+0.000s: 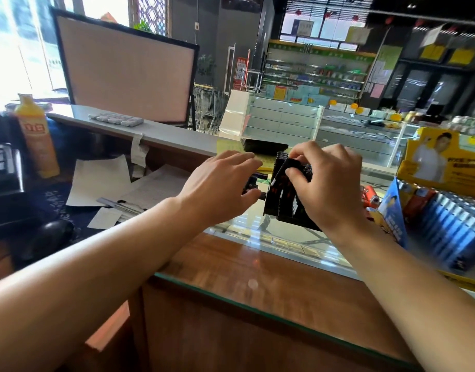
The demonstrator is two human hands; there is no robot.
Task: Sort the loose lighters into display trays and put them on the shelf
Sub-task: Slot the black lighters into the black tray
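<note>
A black display tray [280,200] packed with black lighters stands tilted on the glass counter [271,245]. My right hand [330,183] is over its top and pinches a black lighter [294,167] between thumb and fingers at the tray's upper edge. My left hand [223,186] is just left of the tray, fingers loosely extended, with a small dark lighter [254,187] under its thumb and fingertips; how firmly it holds that lighter is hidden. A blue and yellow display tray [443,224] with silver, blue and orange lighters sits at the right.
A wooden counter edge with a glass top [231,299] runs across the front. A yellow bottle [36,138], papers [102,178], a keyboard [1,162] and a dark mouse [52,234] lie on the lower desk at left. A monitor's back [123,71] stands behind. Shop shelves [317,71] fill the far background.
</note>
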